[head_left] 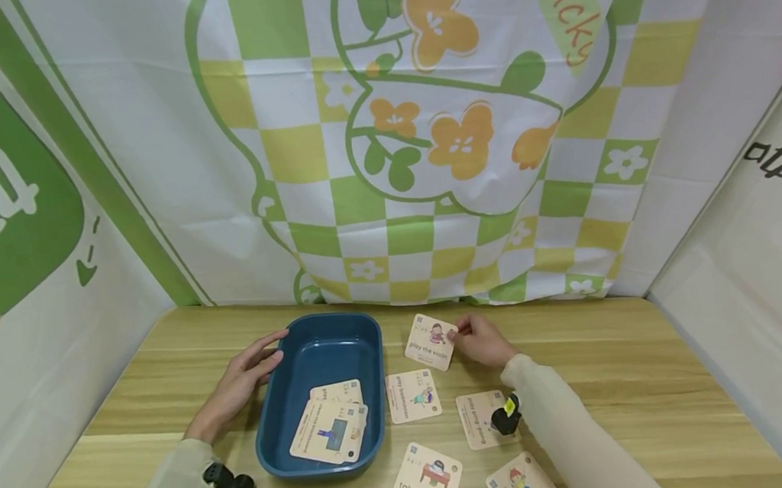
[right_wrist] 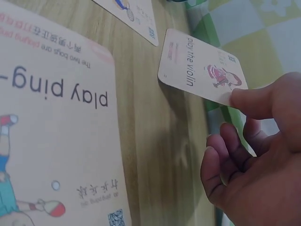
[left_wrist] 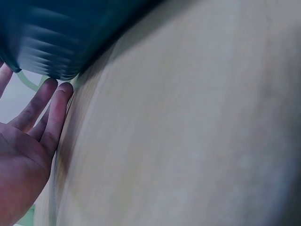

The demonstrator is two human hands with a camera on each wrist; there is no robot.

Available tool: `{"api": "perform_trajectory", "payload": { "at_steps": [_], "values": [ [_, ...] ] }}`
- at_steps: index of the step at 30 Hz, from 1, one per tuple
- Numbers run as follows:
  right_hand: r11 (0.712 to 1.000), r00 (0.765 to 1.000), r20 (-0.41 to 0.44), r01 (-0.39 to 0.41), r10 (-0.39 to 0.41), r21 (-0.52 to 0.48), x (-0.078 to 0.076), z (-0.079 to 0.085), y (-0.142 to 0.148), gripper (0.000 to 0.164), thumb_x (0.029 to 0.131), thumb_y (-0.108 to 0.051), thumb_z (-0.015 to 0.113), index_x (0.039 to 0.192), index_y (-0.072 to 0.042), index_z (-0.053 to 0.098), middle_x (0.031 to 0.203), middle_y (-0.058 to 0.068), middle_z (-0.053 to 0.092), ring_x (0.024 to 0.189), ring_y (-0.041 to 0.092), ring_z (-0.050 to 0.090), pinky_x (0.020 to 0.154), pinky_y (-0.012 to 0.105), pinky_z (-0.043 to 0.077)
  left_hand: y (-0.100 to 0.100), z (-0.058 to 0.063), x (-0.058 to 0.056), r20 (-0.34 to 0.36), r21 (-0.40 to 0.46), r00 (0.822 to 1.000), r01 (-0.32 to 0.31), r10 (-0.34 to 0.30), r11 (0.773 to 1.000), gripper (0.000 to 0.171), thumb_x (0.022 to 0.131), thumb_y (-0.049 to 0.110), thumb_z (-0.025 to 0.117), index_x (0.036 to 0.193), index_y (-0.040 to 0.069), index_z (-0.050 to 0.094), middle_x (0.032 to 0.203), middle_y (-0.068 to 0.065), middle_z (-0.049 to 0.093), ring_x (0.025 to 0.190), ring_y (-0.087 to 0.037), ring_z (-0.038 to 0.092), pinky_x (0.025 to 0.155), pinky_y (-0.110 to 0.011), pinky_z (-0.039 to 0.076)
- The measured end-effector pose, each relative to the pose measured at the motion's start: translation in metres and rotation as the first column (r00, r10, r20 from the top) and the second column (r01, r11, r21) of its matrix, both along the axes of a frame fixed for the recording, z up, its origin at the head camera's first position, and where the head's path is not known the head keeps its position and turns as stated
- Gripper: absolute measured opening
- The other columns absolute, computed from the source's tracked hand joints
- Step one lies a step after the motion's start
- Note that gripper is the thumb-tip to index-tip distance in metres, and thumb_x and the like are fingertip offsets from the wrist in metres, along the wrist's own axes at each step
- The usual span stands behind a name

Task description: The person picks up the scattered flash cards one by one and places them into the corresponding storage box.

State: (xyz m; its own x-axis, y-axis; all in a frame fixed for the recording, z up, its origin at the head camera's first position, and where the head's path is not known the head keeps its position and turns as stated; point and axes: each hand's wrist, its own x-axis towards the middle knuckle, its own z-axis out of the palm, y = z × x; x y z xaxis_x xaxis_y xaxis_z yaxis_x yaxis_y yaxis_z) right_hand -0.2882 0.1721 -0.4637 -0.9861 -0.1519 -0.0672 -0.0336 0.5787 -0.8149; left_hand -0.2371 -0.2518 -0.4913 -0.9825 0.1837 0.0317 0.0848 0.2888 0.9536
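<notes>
Picking up 1 violin card, it seems, beside the blue bin.
Right of the bin, the right hand pinches the card's edge; the next move likely calls for a steady pinch. Left of the bin, the left hand touches its side, fingers extended.

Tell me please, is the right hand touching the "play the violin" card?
Touching: in the right wrist view, the right hand pinches the "play the violin" card by its edge.
</notes>
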Motion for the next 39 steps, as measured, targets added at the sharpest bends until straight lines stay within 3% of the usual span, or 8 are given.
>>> {"api": "perform_trajectory", "payload": {
  "at_steps": [9, 16, 24, 29, 33, 39],
  "values": [
    [0.996, 0.999, 0.041, 0.003, 0.0, -0.086, 0.005, 0.004, 0.004, 0.011, 0.102, -0.008, 0.057, 0.103, 0.003, 0.055, 0.087, 0.011, 0.057, 0.074, 0.023, 0.054, 0.06, 0.028, 0.044, 0.0, 0.0, 0.0, -0.001, 0.011, 1.0, 0.009, -0.009, 1.0, 0.055, 0.108, 0.036, 0.051, 0.156, 0.013, 0.041, 0.15, -0.021, 0.045, 0.132, -0.035, 0.046, 0.101, -0.041, 0.043],
    [0.995, 1.0, -0.002, -0.016, 0.016, -0.102, 0.005, 0.0, 0.01, 0.012, 0.102, -0.007, 0.058, 0.099, 0.004, 0.058, 0.09, 0.012, 0.06, 0.081, 0.026, 0.057, 0.067, 0.032, 0.047, 0.0, -0.001, 0.0, 0.004, 0.022, 1.0, 0.011, -0.011, 1.0, 0.055, 0.107, 0.036, 0.052, 0.156, 0.014, 0.041, 0.15, -0.021, 0.045, 0.133, -0.036, 0.046, 0.105, -0.05, 0.041],
    [0.988, 0.999, 0.035, -0.007, 0.013, -0.154, 0.009, 0.009, 0.014, 0.015, 0.102, -0.013, 0.06, 0.103, 0.002, 0.059, 0.094, 0.011, 0.06, 0.082, 0.026, 0.056, 0.067, 0.036, 0.048, 0.0, 0.0, 0.0, 0.01, 0.029, 1.0, 0.007, -0.007, 1.0, 0.055, 0.107, 0.036, 0.052, 0.157, 0.014, 0.04, 0.151, -0.021, 0.044, 0.135, -0.038, 0.044, 0.107, -0.055, 0.039],
    [0.984, 0.999, 0.014, -0.028, 0.031, -0.176, 0.013, 0.018, 0.015, 0.016, 0.101, -0.013, 0.06, 0.102, 0.003, 0.061, 0.094, 0.011, 0.06, 0.088, 0.032, 0.057, 0.072, 0.038, 0.049, 0.0, -0.001, 0.0, 0.001, 0.023, 1.0, 0.007, -0.007, 1.0, 0.055, 0.107, 0.036, 0.052, 0.156, 0.014, 0.041, 0.151, -0.02, 0.044, 0.134, -0.036, 0.045, 0.104, -0.046, 0.042],
    [0.981, 0.999, 0.003, -0.047, 0.048, -0.189, 0.016, 0.025, 0.015, 0.018, 0.102, -0.014, 0.06, 0.104, 0.004, 0.061, 0.096, 0.011, 0.061, 0.091, 0.029, 0.057, 0.079, 0.043, 0.049, -0.001, -0.001, -0.001, -0.006, 0.015, 1.0, 0.01, -0.01, 1.0, 0.054, 0.108, 0.036, 0.051, 0.156, 0.014, 0.041, 0.152, -0.02, 0.044, 0.129, -0.025, 0.048, 0.1, -0.035, 0.044],
    [0.97, 0.997, 0.009, -0.077, 0.081, -0.232, 0.024, 0.037, 0.013, 0.022, 0.103, -0.015, 0.059, 0.109, 0.006, 0.059, 0.104, 0.012, 0.063, 0.097, 0.022, 0.058, 0.087, 0.045, 0.049, -0.001, -0.002, -0.001, -0.009, 0.015, 1.0, 0.011, -0.011, 1.0, 0.054, 0.108, 0.036, 0.052, 0.156, 0.014, 0.041, 0.152, -0.019, 0.044, 0.124, -0.013, 0.05, 0.097, -0.029, 0.045]
  ]
}}
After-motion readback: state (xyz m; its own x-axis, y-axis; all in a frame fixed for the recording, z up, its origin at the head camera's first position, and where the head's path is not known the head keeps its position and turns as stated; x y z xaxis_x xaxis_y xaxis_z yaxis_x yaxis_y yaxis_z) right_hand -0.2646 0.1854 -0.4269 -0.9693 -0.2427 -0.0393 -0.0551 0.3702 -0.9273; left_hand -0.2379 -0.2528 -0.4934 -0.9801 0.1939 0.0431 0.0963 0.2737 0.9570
